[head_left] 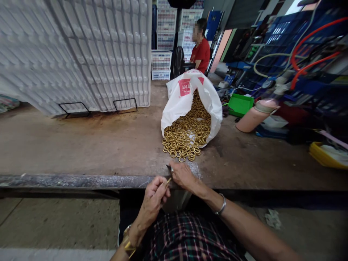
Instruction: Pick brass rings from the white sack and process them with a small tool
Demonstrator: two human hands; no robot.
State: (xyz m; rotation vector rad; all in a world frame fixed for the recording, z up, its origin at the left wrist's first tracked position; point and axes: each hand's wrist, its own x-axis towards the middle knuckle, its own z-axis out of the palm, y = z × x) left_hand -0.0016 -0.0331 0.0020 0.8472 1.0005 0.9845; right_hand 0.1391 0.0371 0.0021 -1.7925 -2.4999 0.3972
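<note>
Between the thumb and fingers of my left hand [156,194] is a gold-coloured ring [168,180], seen nearly edge-on, just over the table's front edge. My right hand [183,175] is closed round a small knife [169,167]; its dark tip sticks out to the left and the fingers hide the rest. Just beyond my hands, a heap of loose gold-coloured rings [181,143] spills from the mouth of a white plastic bag [214,105] lying on its side. The bag has red print on it.
White ribbed plastic sheets [114,54] stand at the left of the table [81,145] by black wire stands [125,106]. At the right are a green tray [240,104], a pink bottle [252,117] and a yellow tray [326,156]. A person in red [201,54] sits beyond, near stacked crates [165,36].
</note>
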